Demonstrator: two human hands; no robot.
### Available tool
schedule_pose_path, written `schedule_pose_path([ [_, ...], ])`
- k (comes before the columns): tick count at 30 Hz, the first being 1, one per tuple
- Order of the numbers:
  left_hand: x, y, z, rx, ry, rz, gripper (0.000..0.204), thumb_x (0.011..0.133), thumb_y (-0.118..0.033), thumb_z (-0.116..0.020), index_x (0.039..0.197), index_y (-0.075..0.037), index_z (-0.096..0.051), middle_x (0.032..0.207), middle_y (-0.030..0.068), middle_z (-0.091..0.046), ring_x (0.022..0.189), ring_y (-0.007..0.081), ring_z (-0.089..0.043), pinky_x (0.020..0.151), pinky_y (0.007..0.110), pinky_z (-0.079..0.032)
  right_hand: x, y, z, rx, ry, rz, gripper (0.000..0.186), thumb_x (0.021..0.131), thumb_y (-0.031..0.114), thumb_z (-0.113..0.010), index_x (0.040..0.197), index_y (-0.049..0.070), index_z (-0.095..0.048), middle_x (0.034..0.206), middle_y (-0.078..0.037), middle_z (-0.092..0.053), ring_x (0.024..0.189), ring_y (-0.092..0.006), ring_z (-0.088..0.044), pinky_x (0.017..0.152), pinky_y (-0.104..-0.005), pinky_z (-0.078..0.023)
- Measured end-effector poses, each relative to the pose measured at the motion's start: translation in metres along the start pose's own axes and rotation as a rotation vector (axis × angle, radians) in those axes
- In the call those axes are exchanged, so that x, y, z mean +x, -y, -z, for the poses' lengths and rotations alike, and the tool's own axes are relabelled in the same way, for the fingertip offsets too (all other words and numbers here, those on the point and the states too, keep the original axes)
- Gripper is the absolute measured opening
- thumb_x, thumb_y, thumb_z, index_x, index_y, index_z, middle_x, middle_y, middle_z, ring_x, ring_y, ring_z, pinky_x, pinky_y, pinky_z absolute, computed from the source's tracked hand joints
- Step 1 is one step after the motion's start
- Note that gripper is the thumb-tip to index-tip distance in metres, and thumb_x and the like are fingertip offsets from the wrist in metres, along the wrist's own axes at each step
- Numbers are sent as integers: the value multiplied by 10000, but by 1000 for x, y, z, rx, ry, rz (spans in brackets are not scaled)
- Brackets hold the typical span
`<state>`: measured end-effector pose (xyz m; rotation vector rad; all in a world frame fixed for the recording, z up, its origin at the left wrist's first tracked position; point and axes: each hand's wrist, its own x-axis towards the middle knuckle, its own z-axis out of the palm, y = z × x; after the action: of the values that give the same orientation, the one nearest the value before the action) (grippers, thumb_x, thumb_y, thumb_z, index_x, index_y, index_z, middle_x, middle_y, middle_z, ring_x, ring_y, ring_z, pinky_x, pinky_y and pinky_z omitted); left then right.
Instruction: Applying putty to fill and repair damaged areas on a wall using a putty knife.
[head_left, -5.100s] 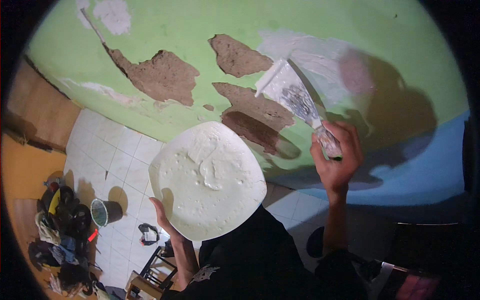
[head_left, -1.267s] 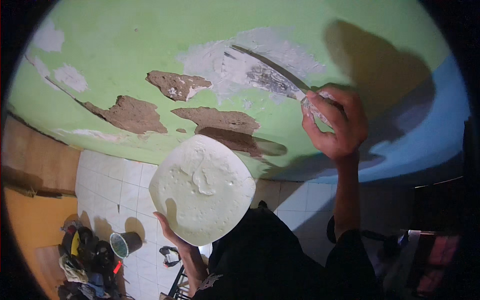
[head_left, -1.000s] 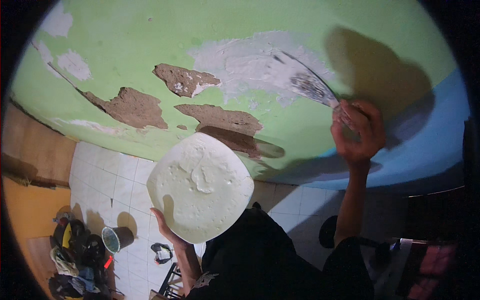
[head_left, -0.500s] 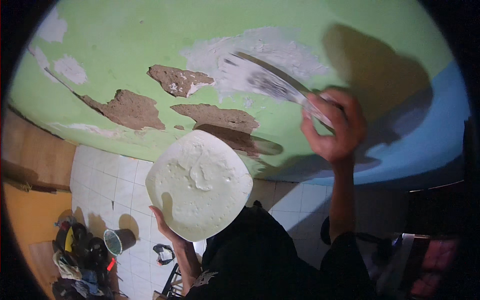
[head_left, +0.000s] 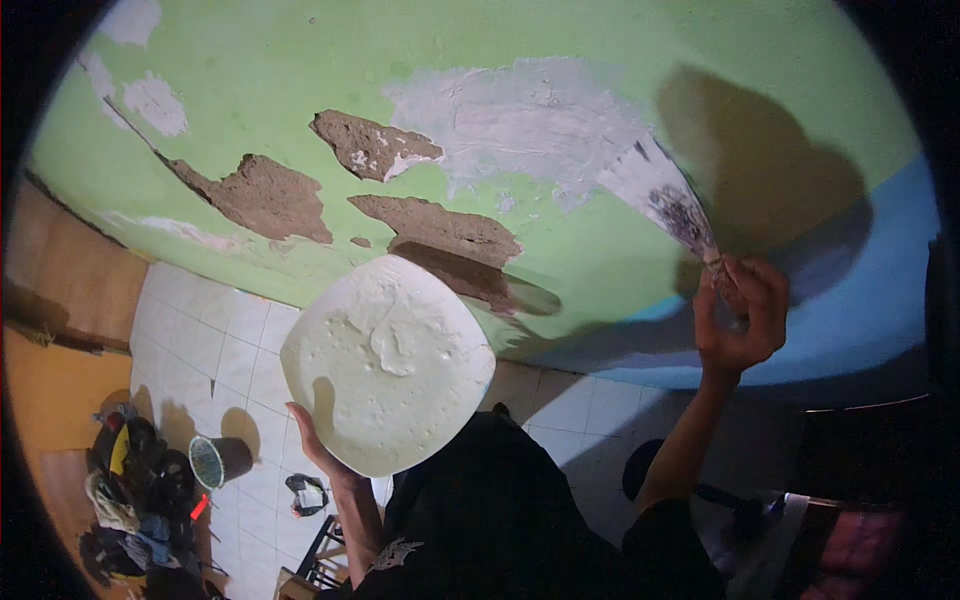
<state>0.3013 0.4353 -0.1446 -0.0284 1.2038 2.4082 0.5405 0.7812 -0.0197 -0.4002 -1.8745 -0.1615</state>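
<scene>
My right hand grips the handle of a putty knife, its wide blade smeared with white and dark residue. The blade's edge meets the right end of a white filler patch on the green wall. My left hand holds a white squarish plate from below at its left side; most of the fingers are hidden beneath it. Pale, creamy filler with small pits covers the plate. Bare brown patches of broken plaster show on the wall just above the plate.
A bucket stands on the white tiled floor at lower left, beside a pile of clothes and dark objects. A small black bag lies nearby. Blue paint covers the wall's lower right.
My right hand has moved right and slightly down with the putty knife, whose blade now sits at the patch's right end. The filler patch looks smoother. The plate has shifted slightly left.
</scene>
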Motion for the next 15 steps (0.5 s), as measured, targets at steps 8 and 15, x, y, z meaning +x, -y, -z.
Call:
schedule_pose_path([
  [8, 2, 4, 12, 95, -148, -2, 741, 1000, -615, -380, 1440, -18, -408, 1332, 162, -552, 1125, 275, -608, 925, 407, -524, -3, 42, 3, 317, 448, -123, 319, 653, 8, -759, 966, 57, -722, 945, -129, -654, 789, -244, -687, 651, -328, -555],
  [15, -18, -19, 4, 126, -111, 19, 753, 998, -638, -361, 1398, -7, -447, 1263, 132, -582, 1091, 239, -603, 919, 370, -504, 32, 75, -44, 594, 824, -22, 338, 626, 5, -759, 957, 59, -710, 903, -134, -657, 771, -273, -692, 661, -357, -541],
])
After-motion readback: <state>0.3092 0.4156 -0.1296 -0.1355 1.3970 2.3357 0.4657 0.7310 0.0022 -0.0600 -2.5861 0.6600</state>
